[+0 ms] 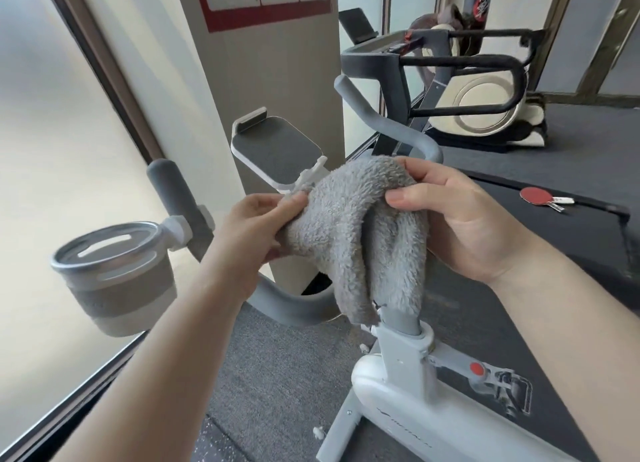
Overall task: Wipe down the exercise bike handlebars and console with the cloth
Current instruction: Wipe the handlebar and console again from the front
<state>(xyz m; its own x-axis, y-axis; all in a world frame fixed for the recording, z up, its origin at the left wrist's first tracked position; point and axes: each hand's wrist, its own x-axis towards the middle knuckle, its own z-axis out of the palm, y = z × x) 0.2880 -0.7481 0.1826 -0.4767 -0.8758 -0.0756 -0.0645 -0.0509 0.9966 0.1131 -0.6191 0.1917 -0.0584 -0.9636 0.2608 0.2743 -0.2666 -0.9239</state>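
A fluffy grey cloth point(360, 233) hangs bunched between both hands, over the middle of the white exercise bike point(412, 402). My left hand point(252, 229) pinches its left end. My right hand point(457, 219) grips its upper right part with thumb and curled fingers. The grey handlebars curve out on both sides: the left grip point(173, 191) stands up at the left, the right bar point(377, 118) rises behind the cloth. The console tray point(277, 149), dark with a white rim, sits just beyond the cloth. The cloth hides the handlebar centre.
A grey cup holder point(117, 271) is clamped to the left grip. A beige pillar point(277, 80) stands right behind the console. A treadmill point(519, 191) with a red table-tennis paddle point(538, 196) lies to the right, another exercise machine point(485, 97) behind it. A window runs along the left.
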